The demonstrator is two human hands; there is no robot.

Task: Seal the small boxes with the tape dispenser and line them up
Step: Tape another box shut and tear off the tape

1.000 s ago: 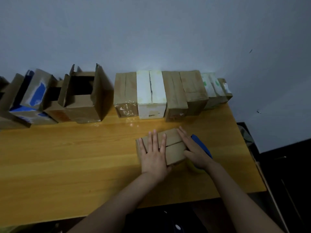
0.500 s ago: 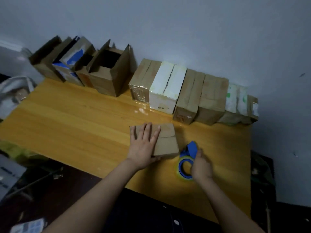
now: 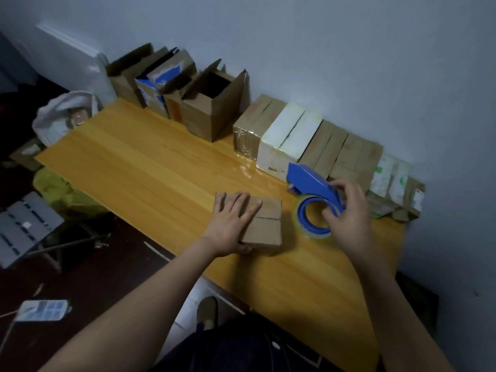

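While the left hand (image 3: 233, 224) presses flat on the box (image 3: 264, 229), the right hand (image 3: 349, 210) grips the dispenser (image 3: 311, 183).

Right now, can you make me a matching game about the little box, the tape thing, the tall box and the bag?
Things:
1. small box
2. tape dispenser
3. tall box
4. white bag

States:
A. flaps standing open
B. beyond the table's left end
C. right hand grips it
D. left hand presses flat on it

Pairs: 1-D, 2-C, 3-A, 4-B.
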